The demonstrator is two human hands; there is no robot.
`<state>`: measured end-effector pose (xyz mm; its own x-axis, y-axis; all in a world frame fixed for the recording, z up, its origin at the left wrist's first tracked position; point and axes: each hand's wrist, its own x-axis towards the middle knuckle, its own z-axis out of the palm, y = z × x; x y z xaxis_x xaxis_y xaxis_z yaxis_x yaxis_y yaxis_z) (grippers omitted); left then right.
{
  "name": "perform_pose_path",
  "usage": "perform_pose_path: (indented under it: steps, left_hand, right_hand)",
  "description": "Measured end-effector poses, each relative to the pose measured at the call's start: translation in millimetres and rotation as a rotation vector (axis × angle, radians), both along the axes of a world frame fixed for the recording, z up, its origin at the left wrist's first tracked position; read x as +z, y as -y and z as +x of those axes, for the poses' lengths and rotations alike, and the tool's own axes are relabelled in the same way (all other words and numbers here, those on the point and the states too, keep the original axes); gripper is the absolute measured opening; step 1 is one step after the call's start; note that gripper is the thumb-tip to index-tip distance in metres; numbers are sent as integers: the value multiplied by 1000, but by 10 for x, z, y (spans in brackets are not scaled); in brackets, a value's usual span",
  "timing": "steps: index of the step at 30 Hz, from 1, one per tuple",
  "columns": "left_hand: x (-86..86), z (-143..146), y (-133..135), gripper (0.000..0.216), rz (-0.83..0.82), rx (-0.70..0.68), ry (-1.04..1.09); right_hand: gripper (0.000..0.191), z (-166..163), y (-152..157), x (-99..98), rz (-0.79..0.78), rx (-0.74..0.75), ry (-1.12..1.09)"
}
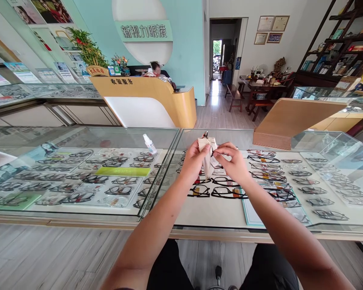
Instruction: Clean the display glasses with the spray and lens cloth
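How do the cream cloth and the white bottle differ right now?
The cream cloth is held between the left hand and right hand; the white bottle rests untouched on the glass counter.
The cloth hangs in folds; the bottle has a firm, narrow-necked shape.
The cloth is cream; the bottle is white with a printed label.
Both are pale.

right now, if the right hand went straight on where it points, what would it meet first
The right hand would first meet the cream cloth at its fingers; the left hand, which holds the cloth, seems next in line, though depth is hard to judge here.
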<state>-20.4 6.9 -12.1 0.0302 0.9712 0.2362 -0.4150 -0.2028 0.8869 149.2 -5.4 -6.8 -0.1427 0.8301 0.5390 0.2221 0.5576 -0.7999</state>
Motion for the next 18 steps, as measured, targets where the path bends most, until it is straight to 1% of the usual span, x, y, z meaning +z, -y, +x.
perform_pose_path:
  steps: [2,6,9,13,18]
  left_hand:
    - [4,8,12,55,-8,-35,3]
    - [20,-2,17,52,-17,-59,-15]
    - [60,-50,9,51,-32,-124,-34]
    - [112,-122,-4,48,-58,-204,-37]
    - [118,-127,0,47,-142,-234,-40]
  right_hand:
    - [14,-2,-20,-11,-82,49,-47]
    - [20,1,-63,-23,-256,162,-149]
    - [22,11,-77,-23,-343,226,-265]
    - [22,31,-68,-12,-391,281,-371]
    - [27,44,-46,22,-351,270,-343]
